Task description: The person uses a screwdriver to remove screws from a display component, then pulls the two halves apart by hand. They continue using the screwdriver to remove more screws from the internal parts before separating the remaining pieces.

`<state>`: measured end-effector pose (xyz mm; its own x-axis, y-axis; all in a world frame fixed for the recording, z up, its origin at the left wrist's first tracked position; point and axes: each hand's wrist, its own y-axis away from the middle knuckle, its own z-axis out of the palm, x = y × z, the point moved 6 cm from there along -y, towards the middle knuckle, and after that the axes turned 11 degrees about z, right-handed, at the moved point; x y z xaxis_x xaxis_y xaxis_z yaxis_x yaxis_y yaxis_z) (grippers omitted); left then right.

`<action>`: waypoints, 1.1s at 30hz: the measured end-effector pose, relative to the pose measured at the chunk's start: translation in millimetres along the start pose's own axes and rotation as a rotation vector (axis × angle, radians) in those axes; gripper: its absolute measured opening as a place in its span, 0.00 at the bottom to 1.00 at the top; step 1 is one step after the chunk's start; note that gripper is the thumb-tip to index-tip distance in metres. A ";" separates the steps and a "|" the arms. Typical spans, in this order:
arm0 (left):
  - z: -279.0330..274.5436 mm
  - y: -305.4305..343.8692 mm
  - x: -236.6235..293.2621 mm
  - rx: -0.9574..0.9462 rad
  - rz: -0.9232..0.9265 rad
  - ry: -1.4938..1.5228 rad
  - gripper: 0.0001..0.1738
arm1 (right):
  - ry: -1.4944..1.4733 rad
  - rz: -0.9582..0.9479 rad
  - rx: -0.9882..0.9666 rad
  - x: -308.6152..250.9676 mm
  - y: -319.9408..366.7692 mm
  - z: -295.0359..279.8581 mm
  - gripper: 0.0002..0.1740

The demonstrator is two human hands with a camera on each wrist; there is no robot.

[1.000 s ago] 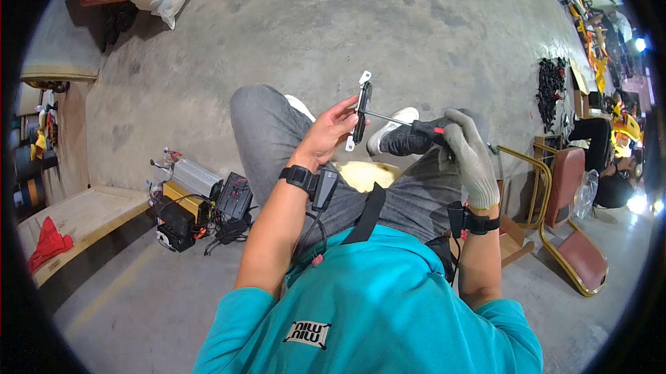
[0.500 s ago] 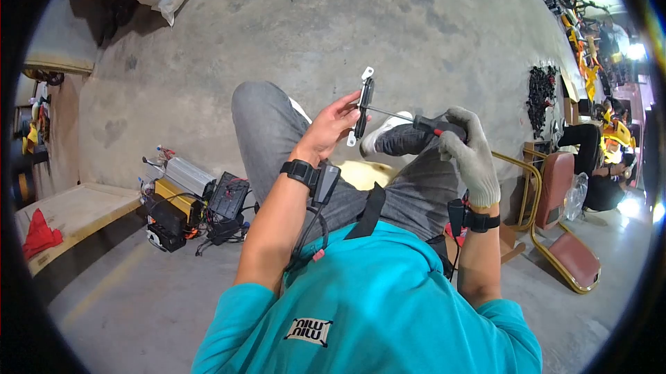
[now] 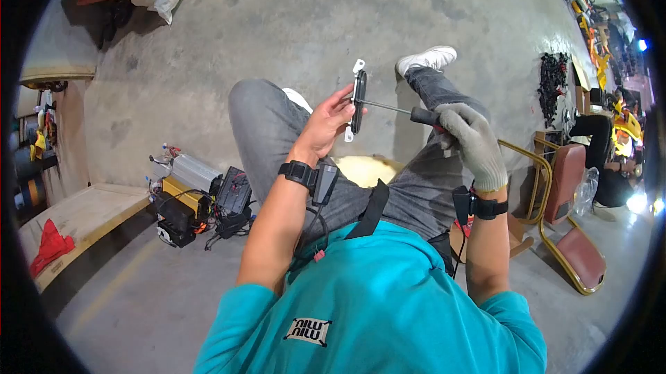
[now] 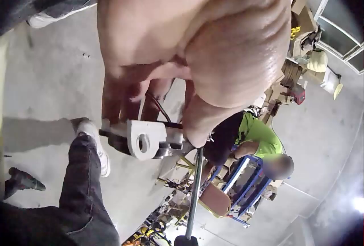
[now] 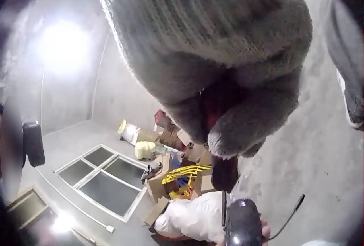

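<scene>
My bare left hand [image 3: 322, 131] holds a black oval part [image 3: 360, 102] with a pale metal bracket along it. The bracket ends in holed tabs, one of which, a white tab [image 4: 134, 133], faces the left wrist camera. In the gloved right hand [image 3: 473, 141] is a screwdriver [image 3: 424, 116] with a black and red handle, gripped from behind. Its shaft [image 4: 195, 197] runs to the bracket side near my left thumb, where the tip is hidden. From the right wrist, the black part [image 5: 243, 220] looks glossy and rounded, with a thin wire beside it.
Both legs are spread around a pale yellow surface [image 3: 366, 171]. To the left, electronic boxes with cables [image 3: 198, 190] lie on the floor beside a low wooden bench [image 3: 90, 218] bearing a red cloth [image 3: 50, 245]. A chair [image 3: 563, 187] stands at the right.
The right foot has swung forward and outward. Gloved fingers, spread half a second ago, are now closed around the screwdriver handle. The part has shifted slightly forward and left.
</scene>
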<state>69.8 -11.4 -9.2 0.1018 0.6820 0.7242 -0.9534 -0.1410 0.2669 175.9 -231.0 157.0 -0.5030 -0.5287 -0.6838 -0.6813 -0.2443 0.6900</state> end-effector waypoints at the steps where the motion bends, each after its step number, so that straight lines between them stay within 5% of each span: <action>1: -3.0 0.8 0.2 0.037 0.012 -0.029 0.35 | 0.016 0.032 -0.004 -1.0 -5.1 -2.0 0.19; 7: -17.2 3.2 4.7 0.232 0.041 0.235 0.26 | 0.065 -0.002 0.076 -19.0 -68.1 -26.4 0.18; 12: -23.2 3.8 9.0 0.323 0.050 0.373 0.26 | 0.133 0.130 -0.088 23.0 -186.4 7.1 0.16; 21: -28.4 7.7 1.1 0.459 -0.082 0.014 0.24 | 0.187 0.231 -0.074 133.9 -299.5 91.9 0.23; 25: -30.6 11.0 2.4 0.491 -0.051 0.023 0.26 | 0.198 0.244 -0.062 156.3 -318.5 110.7 0.23; 33: -24.0 7.3 12.6 0.552 -0.024 0.078 0.50 | 0.241 0.239 -0.058 174.2 -337.2 122.2 0.26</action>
<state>57.3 13.3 -13.4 0.0806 0.7379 0.6701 -0.6587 -0.4651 0.5914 253.0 -141.4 -223.8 -0.5001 -0.7518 -0.4298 -0.5241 -0.1323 0.8413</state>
